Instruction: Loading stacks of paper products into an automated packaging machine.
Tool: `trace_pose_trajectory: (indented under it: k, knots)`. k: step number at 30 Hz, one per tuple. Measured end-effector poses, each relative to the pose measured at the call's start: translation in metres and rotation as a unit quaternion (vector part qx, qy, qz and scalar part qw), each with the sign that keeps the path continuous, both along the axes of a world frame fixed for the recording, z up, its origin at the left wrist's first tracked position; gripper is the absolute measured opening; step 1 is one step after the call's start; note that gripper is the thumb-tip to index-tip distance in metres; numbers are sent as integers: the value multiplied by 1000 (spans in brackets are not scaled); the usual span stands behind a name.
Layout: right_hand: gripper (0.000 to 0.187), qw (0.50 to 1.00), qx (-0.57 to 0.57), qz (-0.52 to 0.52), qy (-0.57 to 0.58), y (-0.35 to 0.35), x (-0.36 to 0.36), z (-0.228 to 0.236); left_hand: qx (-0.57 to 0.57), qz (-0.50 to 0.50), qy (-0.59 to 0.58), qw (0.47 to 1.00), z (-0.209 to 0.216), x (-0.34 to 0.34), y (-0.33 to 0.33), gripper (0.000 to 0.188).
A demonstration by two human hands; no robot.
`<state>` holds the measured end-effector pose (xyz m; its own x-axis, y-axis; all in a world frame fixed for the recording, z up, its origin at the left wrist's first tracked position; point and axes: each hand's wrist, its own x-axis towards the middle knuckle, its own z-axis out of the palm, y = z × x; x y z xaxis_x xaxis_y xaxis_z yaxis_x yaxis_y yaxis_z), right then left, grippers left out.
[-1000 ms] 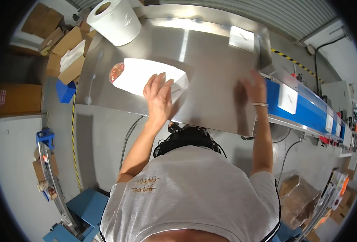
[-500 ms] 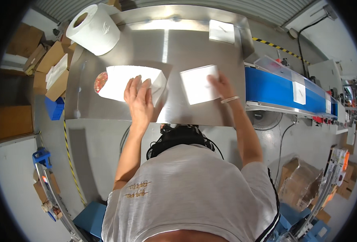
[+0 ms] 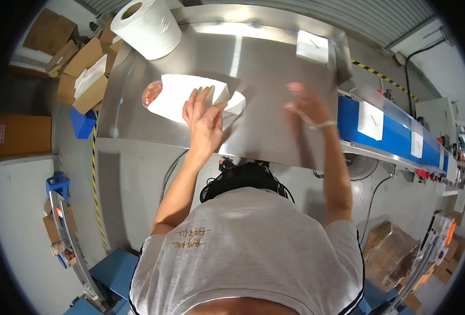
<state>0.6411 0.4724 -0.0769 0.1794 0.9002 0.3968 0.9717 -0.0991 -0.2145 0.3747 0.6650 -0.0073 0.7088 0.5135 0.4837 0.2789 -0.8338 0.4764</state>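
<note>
A row of overlapping white packets (image 3: 174,100) lies on the steel table, with a red patterned piece (image 3: 151,94) showing at its left end. At the row's right end, my left hand (image 3: 203,118) has its fingers and thumb closed on the raised edge of a white packet. Over the right part of the table hovers my right hand (image 3: 311,107), blurred by motion, fingers and thumb apart, holding nothing. Beside it, a flat square white packet (image 3: 370,121) rests on the near end of the blue conveyor belt (image 3: 348,113).
A big white paper roll (image 3: 156,37) stands at the table's far left corner. Another square white packet (image 3: 312,47) lies at the far right of the steel table (image 3: 264,68). More packets (image 3: 417,138) ride the belt. Open cardboard boxes (image 3: 88,65) are left of the table.
The square packet under my right hand has gone from the table, and a further one lies on the belt. My left fingers have closed at the row's right end. The view has shifted.
</note>
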Motion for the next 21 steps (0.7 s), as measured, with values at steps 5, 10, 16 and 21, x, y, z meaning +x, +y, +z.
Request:
trace_pose_trajectory:
  k: [5, 10, 16, 21]
  knots:
    - [54, 888, -48, 88, 449, 95, -70, 27, 1, -24, 18, 1000, 6, 5, 1, 31]
    - [24, 823, 67, -15, 565, 53, -53, -3, 47, 53, 28, 997, 0, -2, 16, 36]
    - [34, 934, -2, -348, 79, -130, 99, -103, 1, 38, -17, 999, 0, 1, 15, 32]
    - [70, 761, -100, -640, -41, -120, 62, -2, -2, 37, -8, 999, -3, -5, 15, 29]
